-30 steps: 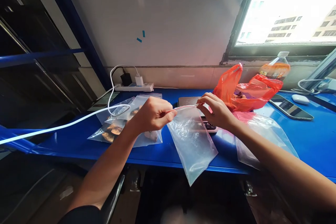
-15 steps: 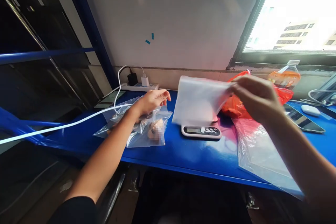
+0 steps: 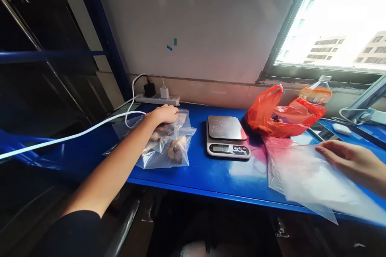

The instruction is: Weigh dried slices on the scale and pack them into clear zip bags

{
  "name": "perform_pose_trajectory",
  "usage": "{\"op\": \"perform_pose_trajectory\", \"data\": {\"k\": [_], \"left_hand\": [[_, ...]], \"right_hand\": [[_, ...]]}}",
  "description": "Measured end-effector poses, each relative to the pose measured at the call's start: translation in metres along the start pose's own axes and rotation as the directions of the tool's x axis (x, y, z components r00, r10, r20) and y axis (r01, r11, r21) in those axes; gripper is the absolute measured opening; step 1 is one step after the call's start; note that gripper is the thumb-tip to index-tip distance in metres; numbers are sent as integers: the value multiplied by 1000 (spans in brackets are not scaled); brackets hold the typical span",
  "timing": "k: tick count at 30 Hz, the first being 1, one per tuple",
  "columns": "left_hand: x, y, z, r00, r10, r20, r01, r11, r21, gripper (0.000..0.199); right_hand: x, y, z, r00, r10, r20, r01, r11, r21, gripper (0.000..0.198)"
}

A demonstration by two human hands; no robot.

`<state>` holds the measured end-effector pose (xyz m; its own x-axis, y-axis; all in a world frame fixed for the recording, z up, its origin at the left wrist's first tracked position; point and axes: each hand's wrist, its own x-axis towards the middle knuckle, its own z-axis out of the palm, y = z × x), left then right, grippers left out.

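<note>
Right fingers (image 3: 333,145) pinch a clear bag (image 3: 310,178); left fingers (image 3: 172,115) touch filled bags (image 3: 178,149), gap hidden.

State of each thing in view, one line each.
Scale: upright, readout illegible
Red bag: standing, mouth open
Bottle: capped, partly hidden
Power strip: two adapters plugged in
Filled bags: overlapping, left hand at far side
Clear bag: pinched in right hand

One camera rides on the person's head, above and behind the fingers (image 3: 327,149), near enough to catch the left forearm (image 3: 116,168), facing forward and down over the table (image 3: 208,180) towards the wall (image 3: 217,28) beyond them.
</note>
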<state>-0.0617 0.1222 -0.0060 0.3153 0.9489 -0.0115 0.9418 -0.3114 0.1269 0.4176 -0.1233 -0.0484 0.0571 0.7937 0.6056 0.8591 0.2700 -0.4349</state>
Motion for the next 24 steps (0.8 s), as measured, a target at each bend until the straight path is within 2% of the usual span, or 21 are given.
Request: {"op": "perform_pose_trajectory", "data": {"k": [2,4,6,8,10,11,13,16,18,20,24], "left_hand": [[-5,2,1,1000,4,-26,-3,1000,8,32],[-10,5,2,999,28,-37,-28,1000,-1,30],[-15,7,3,997,70,-34,-71,997,-28,29],[-18,8,4,994,106,-38,-108,992,-58,30],[-20,9,6,991,121,-53,-125,989,-79,29],[-21,10,7,991,123,-60,-128,988,-85,28],[-21,11,9,989,128,-70,-134,986,-94,26],[-19,12,12,989,130,-75,-137,986,-98,25],[-17,12,13,990,123,-70,-129,987,-97,26],[-15,11,14,992,110,-62,-116,989,-96,28],[-14,8,15,994,96,-49,-100,989,-105,30]], "right_hand": [[6,31,16,994,40,103,-33,997,-70,30],[19,54,30,994,63,89,-53,993,-110,30],[36,62,39,994,47,102,-36,994,-99,31],[50,54,38,991,8,131,2,997,-80,32],[57,30,30,998,-41,53,48,989,-138,30],[58,12,24,996,-81,-36,72,977,-199,27],[56,-33,13,964,-183,-195,121,949,-292,20],[55,-110,18,906,-352,-233,315,931,-183,16],[61,-153,38,869,-457,-190,456,888,-49,8],[71,-181,70,816,-563,-135,576,812,96,6],[82,-197,134,735,-678,5,662,718,215,11]]}}
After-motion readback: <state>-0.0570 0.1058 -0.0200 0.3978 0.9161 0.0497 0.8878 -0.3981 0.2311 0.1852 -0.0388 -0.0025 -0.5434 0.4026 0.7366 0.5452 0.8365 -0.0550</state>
